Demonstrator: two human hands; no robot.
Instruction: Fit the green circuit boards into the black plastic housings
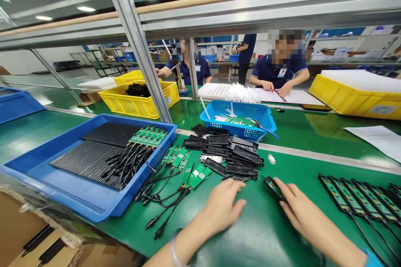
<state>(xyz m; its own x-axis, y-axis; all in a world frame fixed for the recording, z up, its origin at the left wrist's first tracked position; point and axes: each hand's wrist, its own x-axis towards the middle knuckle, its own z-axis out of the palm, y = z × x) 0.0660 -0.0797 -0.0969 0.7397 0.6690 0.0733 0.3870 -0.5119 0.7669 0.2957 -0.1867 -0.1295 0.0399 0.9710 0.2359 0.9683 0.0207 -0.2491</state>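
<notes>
My right hand [299,206] grips a narrow black plastic case [271,187] by its edge, just over the green bench. A strip of green circuit board shows inside that case. My left hand [224,202] holds nothing; its thumb stands apart from its fingers, and the fingertips are close to a heap of empty black case shells [241,169]. Left of that hand lie loose green circuit boards [199,175] with black cables and plugs. To the right, a row of black cases with boards fitted [360,198] rests on the bench, cables trailing toward me.
A blue tray [103,212] of black parts and wired boards stands left. Beyond the heap sits a blue basket [260,133] with white strips, boards and pliers. Yellow bins [138,106] and a metal post [138,41] stand behind. Across the bench, a co-worker [278,73] handles a ruler.
</notes>
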